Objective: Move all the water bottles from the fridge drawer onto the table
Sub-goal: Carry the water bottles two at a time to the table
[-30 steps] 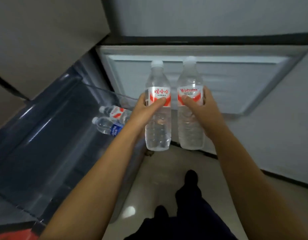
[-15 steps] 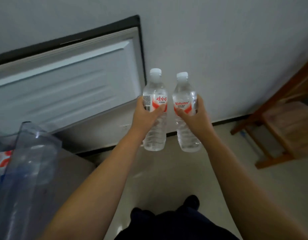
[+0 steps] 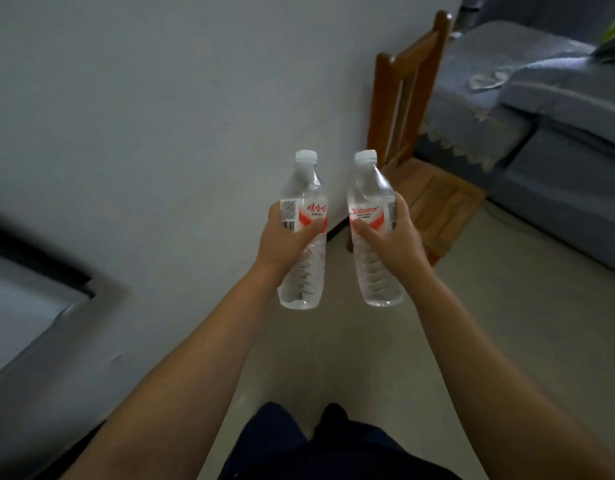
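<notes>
Bottles: 2 upright mid-carry, left bottle (image 3: 302, 233) grasped by left hand (image 3: 285, 242) fingers, right bottle (image 3: 375, 230) by right hand (image 3: 396, 240) fingers; chair (image 3: 423, 188) at 1 o'clock, no tabletop in view, so placing not yet done.

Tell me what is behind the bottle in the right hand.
Behind the right bottle, held by the right hand, stands a wooden chair. The bottle and hand cover part of its seat and a front leg.

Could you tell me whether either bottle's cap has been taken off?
No, the left bottle and the right bottle each carry a white cap on the neck.
</notes>
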`<state>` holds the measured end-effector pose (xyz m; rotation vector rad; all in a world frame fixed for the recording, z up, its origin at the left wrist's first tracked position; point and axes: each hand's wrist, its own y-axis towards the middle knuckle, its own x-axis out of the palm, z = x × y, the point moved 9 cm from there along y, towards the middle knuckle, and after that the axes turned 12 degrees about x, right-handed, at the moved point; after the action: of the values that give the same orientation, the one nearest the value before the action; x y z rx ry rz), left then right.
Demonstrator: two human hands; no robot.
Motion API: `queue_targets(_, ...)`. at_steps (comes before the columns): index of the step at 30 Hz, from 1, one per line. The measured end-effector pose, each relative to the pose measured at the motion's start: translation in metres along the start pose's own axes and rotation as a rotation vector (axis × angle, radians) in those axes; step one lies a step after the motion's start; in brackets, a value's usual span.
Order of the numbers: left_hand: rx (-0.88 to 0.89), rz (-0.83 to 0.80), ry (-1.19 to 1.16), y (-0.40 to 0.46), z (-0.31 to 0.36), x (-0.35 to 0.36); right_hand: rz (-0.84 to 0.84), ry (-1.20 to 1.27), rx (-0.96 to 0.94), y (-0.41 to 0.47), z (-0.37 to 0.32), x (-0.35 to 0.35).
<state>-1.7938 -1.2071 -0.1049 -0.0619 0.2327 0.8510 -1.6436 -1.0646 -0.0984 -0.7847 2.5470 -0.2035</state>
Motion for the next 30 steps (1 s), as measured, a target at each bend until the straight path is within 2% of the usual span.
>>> queue_targets(5,0.076,-0.219,0.03,0.048,0.017,0.099,0.142,0.066,0.061,0.019,0.032,-0.08)
queue_targets(9,0.119,-0.417,-0.036,0.071,0.033,0.186,0.257,0.135,0.109,0.037,0.055,-0.142)
queue_targets(20,0.276,-0.87,-0.103,0.144,0.118,0.404,0.753,0.241,0.12,0.085,0.069,-0.307)
queue_targets(30,0.325,-1.225,-0.066,0.09,0.15,0.587,1.133,0.36,0.295,0.043,0.149,-0.414)
